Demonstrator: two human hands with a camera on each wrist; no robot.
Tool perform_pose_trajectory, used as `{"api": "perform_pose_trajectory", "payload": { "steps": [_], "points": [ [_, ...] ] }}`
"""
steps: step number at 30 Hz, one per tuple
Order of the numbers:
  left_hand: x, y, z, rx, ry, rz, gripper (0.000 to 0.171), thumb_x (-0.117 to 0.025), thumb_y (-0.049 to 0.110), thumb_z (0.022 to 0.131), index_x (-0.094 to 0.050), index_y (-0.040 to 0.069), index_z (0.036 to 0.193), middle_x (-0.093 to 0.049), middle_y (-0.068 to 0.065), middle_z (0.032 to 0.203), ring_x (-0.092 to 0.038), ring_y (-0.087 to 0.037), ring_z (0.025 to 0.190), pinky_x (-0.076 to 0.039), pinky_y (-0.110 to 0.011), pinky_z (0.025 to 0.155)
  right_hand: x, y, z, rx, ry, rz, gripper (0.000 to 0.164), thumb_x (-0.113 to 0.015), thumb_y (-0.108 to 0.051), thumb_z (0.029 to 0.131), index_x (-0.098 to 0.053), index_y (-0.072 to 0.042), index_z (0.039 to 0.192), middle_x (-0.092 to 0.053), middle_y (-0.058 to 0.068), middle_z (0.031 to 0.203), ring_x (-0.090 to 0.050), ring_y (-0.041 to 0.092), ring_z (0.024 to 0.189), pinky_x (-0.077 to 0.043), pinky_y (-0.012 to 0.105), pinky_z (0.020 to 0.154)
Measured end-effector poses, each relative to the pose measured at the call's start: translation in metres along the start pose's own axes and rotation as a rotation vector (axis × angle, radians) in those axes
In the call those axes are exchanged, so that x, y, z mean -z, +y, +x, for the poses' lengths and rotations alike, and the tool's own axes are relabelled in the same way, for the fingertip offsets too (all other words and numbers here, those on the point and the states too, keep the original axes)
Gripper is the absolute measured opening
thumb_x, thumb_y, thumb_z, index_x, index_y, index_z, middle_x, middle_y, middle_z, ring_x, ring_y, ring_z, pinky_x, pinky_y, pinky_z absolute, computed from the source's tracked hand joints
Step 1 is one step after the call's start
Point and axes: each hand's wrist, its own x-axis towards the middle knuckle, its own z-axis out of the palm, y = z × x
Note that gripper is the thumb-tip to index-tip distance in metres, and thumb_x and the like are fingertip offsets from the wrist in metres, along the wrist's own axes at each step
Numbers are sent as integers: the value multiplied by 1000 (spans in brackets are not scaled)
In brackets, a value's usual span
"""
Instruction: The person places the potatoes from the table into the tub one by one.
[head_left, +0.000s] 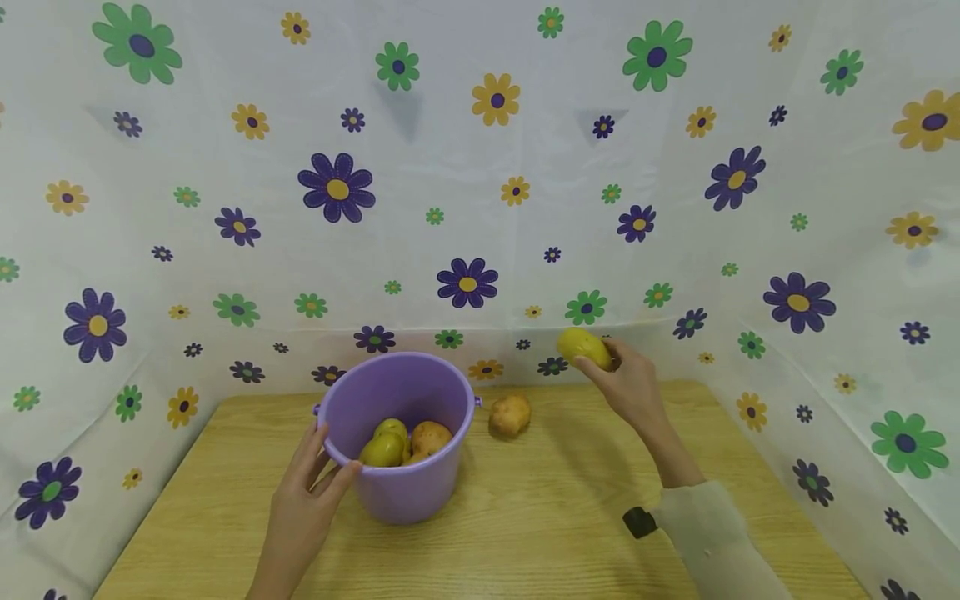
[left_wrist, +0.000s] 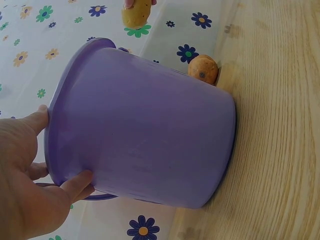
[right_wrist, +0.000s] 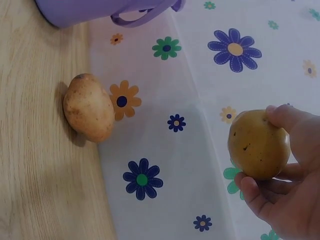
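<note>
My right hand (head_left: 626, 379) grips a smooth yellow oval fruit (head_left: 581, 346) with dark specks, held up above the table by thumb and fingers. With thumb and fingers spread along the near left rim, my left hand (head_left: 303, 500) holds the purple bucket (head_left: 408, 492), which stands on the table. Inside it lie yellow-green fruits (head_left: 383, 448) and a brown potato (head_left: 431, 437). Another brown potato (right_wrist: 89, 107) rests on the table to the right of the bucket, below my right hand. In the left wrist view the bucket's wall hides what is inside.
The wooden table (head_left: 525, 533) ends at a white flowered cloth (head_left: 465, 225) that hangs at the back and both sides. The bucket's handle (right_wrist: 142, 17) hangs down its outside. A small black object (head_left: 640, 522) is strapped at my right wrist.
</note>
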Motion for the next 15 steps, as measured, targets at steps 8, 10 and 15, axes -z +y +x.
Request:
{"api": "perform_pose_trajectory", "payload": {
  "steps": [8, 10, 15],
  "points": [
    [-1, -2, -1, -18, -2, -28, 79, -71, 22, 101, -27, 6, 163, -10, -11, 172, -33, -43, 148, -46, -10, 100, -13, -13, 2, 1, -25, 17, 65, -76, -43, 95, -59, 3, 138, -69, 20, 111, -61, 29, 88, -55, 32, 70],
    [0, -2, -1, -25, 0, -37, 79, -71, 22, 101, -27, 5, 163, -11, -11, 172, -33, -44, 148, -47, -9, 100, -17, -16, 3, 2, -35, 16, 66, -76, -45, 95, -60, 2, 138, -68, 19, 111, -62, 28, 88, -55, 32, 71],
    [-1, -2, -1, -30, -1, -34, 79, -72, 23, 100, -27, 5, 163, -11, -11, 172, -34, -44, 148, -47, -10, 100, -27, -26, 4, 23, -38, 33, 62, -77, -43, 94, -61, 0, 137, -69, 17, 110, -61, 27, 87, -54, 31, 69]
  ]
}}
